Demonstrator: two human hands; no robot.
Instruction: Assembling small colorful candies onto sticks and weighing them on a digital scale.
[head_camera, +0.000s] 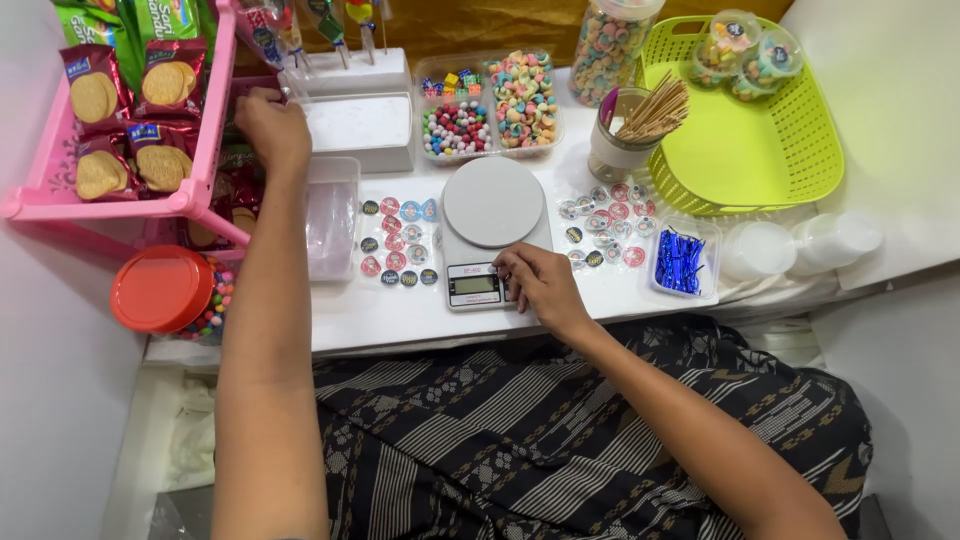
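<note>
My right hand (537, 282) rests on the front right corner of a small white kitchen scale (491, 215), its fingertips beside the scale's display (473, 286). The round weighing plate carries nothing. My left hand (270, 128) reaches far back to the left, under the lower shelf of a pink rack (120, 200), with its fingers curled on something dark that I cannot make out. Round stickers (398, 242) lie left of the scale and more of the round stickers (607, 222) lie to its right.
Trays of coloured candies (490, 105) stand behind the scale, next to a candy jar (607, 45). A cup of wooden skewers (630, 130), a lime basket (745, 150), blue twist ties (680, 262), stacked clear cups (800, 245), a red-lidded jar (162, 290) and biscuit packs (130, 110) surround it.
</note>
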